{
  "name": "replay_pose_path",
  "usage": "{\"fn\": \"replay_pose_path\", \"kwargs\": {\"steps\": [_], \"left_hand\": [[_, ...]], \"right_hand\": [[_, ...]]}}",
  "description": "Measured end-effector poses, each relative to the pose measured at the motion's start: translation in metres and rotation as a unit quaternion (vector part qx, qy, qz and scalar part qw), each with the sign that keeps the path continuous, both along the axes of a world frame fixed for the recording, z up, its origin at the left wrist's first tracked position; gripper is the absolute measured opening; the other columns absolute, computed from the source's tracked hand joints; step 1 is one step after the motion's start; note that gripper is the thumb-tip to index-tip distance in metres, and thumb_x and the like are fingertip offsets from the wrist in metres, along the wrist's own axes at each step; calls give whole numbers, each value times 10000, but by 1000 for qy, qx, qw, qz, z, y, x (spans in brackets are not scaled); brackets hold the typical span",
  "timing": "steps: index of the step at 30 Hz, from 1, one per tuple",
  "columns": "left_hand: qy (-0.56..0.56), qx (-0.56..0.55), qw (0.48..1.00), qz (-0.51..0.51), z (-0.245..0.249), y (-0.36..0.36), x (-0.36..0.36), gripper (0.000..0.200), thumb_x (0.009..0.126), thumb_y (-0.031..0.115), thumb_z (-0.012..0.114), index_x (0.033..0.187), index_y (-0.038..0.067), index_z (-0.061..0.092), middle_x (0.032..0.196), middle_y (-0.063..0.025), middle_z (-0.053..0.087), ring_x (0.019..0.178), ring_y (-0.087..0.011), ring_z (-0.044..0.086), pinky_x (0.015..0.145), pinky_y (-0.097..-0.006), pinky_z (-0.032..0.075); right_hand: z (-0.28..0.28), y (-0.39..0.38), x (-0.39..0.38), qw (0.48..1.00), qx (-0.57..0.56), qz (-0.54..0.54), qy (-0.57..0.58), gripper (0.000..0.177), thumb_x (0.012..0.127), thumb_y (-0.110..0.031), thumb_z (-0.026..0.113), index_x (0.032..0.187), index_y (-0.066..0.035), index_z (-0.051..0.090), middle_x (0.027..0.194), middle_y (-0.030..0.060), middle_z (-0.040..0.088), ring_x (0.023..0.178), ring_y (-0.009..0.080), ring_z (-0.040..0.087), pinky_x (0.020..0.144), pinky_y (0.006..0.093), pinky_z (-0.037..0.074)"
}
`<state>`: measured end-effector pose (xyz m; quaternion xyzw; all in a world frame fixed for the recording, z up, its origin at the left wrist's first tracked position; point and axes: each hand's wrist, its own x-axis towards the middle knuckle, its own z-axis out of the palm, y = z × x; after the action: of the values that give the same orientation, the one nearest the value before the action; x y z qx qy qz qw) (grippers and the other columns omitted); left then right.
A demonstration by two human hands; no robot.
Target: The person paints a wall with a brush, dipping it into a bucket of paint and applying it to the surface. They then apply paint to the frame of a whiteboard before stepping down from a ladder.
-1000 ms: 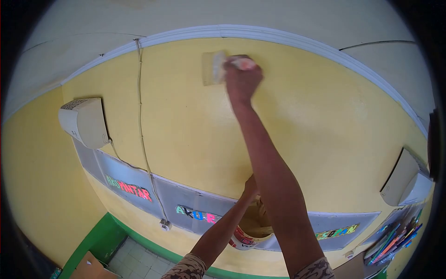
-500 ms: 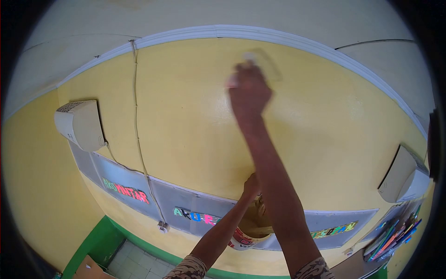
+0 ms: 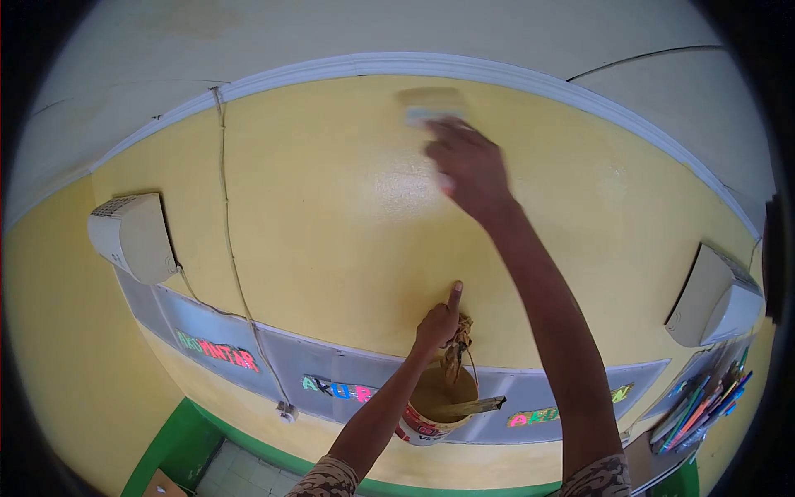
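My right hand (image 3: 474,170) is closed around a wide flat paintbrush (image 3: 435,112), its bristles against the yellow wall (image 3: 331,182) a little below the white ceiling moulding. Brush and fingertips are blurred by motion. Lower down, my left hand (image 3: 439,325) grips the handle of a paint bucket (image 3: 426,431), with its thumb stretched up along the wall. A paint-stained cloth (image 3: 455,352) is bunched at the handle and hangs into the bucket. Inside is yellowish paint (image 3: 432,389). A flat paint-coated stick (image 3: 468,407) lies across the bucket's rim.
White wall-mounted units hang at left (image 3: 132,236) and right (image 3: 716,298). A cable (image 3: 228,224) runs down the wall to a socket (image 3: 286,412). Grey panels (image 3: 306,344) with colourful letters cross the wall's lower part. Several long coloured objects (image 3: 704,406) stand bundled at lower right.
My right hand has shifted rightward, and the brush has swung from pointing up-right to up-left. My right forearm has moved right, uncovering my left hand, the cloth and more of the bucket.
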<state>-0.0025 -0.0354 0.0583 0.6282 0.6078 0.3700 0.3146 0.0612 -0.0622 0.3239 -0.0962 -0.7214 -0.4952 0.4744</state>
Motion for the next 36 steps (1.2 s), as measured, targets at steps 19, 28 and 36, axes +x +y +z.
{"fn": "replay_pose_path", "kwargs": {"steps": [19, 28, 36], "left_hand": [[-48, -32, 998, -4, -2, 3, -1, 1045, 864, 799, 111, 985, -79, 666, 988, -311, 647, 1031, -430, 612, 955, -487, 424], [-44, -19, 999, 3, 3, -2, 0, 1043, 861, 804, 104, 836, -77, 661, 844, -284, 650, 878, -411, 642, 876, -479, 459], [-41, -19, 999, 9, 8, -7, 1, 1058, 861, 804, 100, 907, -95, 656, 899, -300, 648, 939, -420, 630, 907, -478, 443]], "right_hand": [[-33, -14, 84, 989, -1, -72, 129, 224, 709, 43, 562, 872, -74, 661, 1173, 139, 655, 1095, 312, 630, 880, 385, 538], [-11, -24, 235, 984, -76, -3, 159, 264, 675, 110, 567, 866, -42, 669, 1173, 149, 663, 1127, 290, 624, 950, 354, 502], [-24, -12, 265, 867, 6, -106, 486, 188, 774, 14, 582, 859, -104, 702, 1054, 111, 708, 881, 277, 698, 751, 348, 548]]}}
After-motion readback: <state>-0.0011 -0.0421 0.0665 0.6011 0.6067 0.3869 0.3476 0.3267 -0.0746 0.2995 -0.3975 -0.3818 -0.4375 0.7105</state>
